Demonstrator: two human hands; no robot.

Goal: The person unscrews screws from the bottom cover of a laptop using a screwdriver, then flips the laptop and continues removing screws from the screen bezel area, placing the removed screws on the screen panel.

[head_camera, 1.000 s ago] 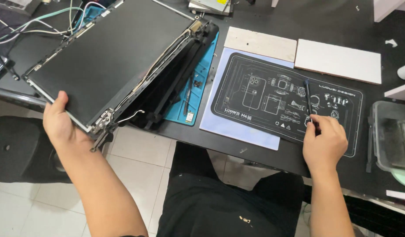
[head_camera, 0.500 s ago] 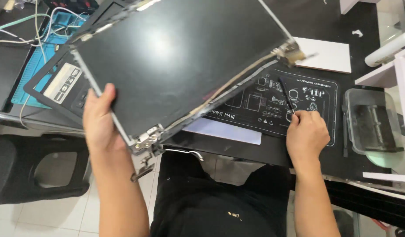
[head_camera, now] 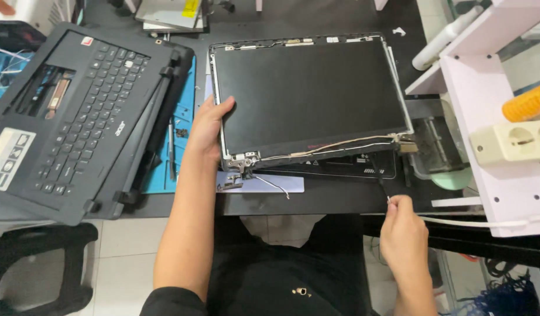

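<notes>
on the black desk (head_camera: 334, 202), left hand (head_camera: 208, 126) grips the screen panel (head_camera: 309, 93).

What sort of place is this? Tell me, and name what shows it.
Most likely an electronics repair bench. The left hand steadies a detached black laptop screen panel with loose cables, a black laptop keyboard base lies opened beside it, and a blue work mat with small tools covers the black desk.
</notes>
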